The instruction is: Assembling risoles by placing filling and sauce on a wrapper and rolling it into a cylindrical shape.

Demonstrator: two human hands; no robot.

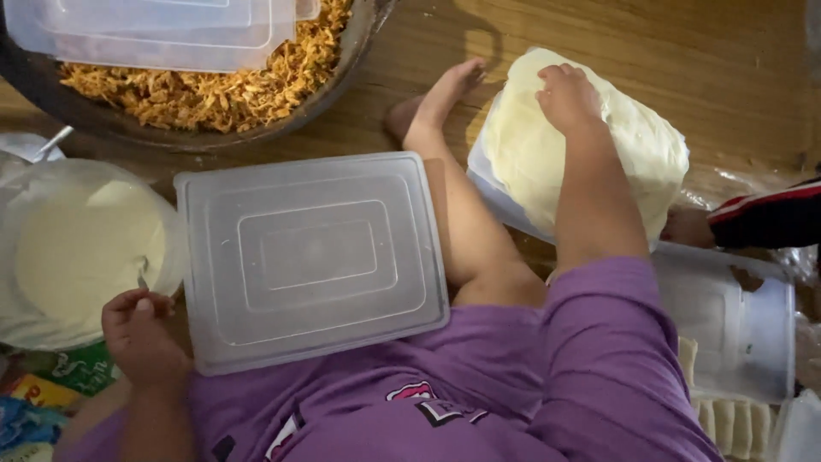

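Note:
My right hand (568, 96) rests fingers-down on a stack of pale round wrappers (522, 154) lying in clear plastic on the wooden floor. My left hand (137, 335) is curled at the near rim of a bowl of pale batter (81, 248), fingers pinched on a thin utensil whose handle barely shows. A clear plastic container lid (312, 257) lies flat across my lap between both hands. My bare foot (445, 94) stretches out beside the wrappers.
A wide dark pan (342, 81) of shredded orange filling sits at the top, with clear lids (162, 34) laid over it. A clear container (735, 325) stands at right. Another person's striped sleeve (770, 214) reaches in from the right edge. Colourful packets (43, 393) lie at lower left.

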